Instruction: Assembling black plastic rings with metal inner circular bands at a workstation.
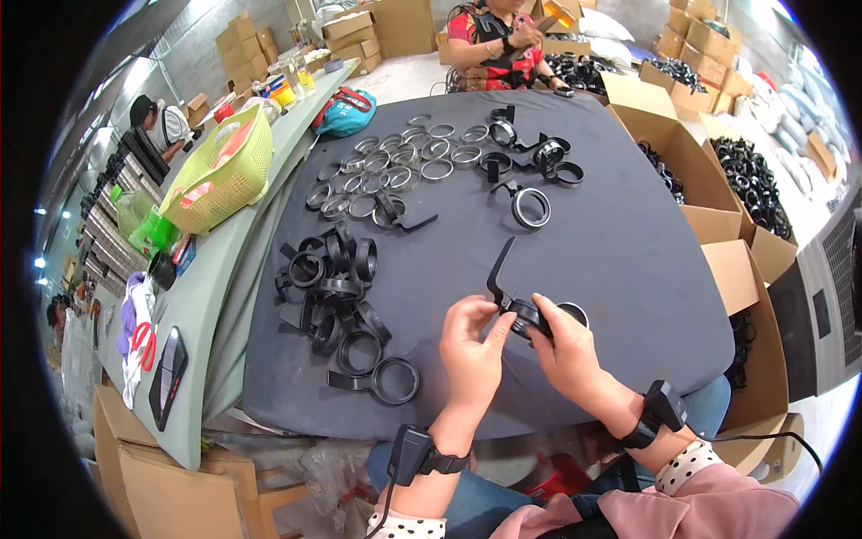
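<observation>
My left hand and my right hand hold a black ring with a long flat arm between them, above the near middle of the table. Both thumbs press on its black band, and the arm points up and away. A pale round rim shows beside my right fingers; whether it belongs to the held piece I cannot tell. Left of my hands lies a pile of black rings with arms. Farther off, silver metal rings are spread out. Several black rings with silver inside lie at the far right.
The dark-covered table fills the middle. On the left, a green side table carries a yellow-green basket and red-handled scissors. Open cardboard boxes with black parts line the right side. A person works across the table.
</observation>
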The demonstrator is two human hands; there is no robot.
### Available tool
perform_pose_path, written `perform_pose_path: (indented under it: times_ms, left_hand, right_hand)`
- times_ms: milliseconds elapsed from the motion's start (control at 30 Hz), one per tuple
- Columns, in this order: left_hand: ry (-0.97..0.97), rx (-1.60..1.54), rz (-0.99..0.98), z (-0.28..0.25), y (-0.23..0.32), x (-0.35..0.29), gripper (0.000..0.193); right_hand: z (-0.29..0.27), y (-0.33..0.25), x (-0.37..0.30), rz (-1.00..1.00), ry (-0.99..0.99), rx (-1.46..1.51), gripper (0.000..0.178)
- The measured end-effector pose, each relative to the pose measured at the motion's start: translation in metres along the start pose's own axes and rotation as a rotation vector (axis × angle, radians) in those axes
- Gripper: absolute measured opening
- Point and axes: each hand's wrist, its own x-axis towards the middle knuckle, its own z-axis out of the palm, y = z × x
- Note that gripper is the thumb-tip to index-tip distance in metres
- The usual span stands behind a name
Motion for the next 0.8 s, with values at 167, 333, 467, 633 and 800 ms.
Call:
perform_pose_path:
  times_ms: [167, 333, 467, 633, 800]
  left_hand:
    - [0.040, -0.008, -0.136, 0.003, 0.014, 0.002, 0.016]
    - [-0.012, -0.007, -0.176, -0.001, 0.014, 0.004, 0.014]
    - [-0.073, 0.072, -0.092, -0.002, 0.013, 0.005, 0.013]
    - [-0.071, 0.334, 0.117, -0.003, 0.018, 0.008, 0.012]
    - [-0.190, 0.347, 0.256, -0.011, 0.021, 0.019, 0.010]
  right_hand:
    - [-0.001, 0.002, -0.004, -0.105, -0.001, -0.052, 0.050]
    - [-0.001, 0.003, -0.006, -0.100, -0.024, -0.069, 0.051]
    - [0.001, 0.004, -0.006, -0.106, -0.017, -0.031, 0.051]
    - [0.001, 0.004, -0.006, -0.038, -0.044, 0.063, 0.050]
    - [-0.009, -0.002, -0.004, 0.087, -0.094, 0.198, 0.049]
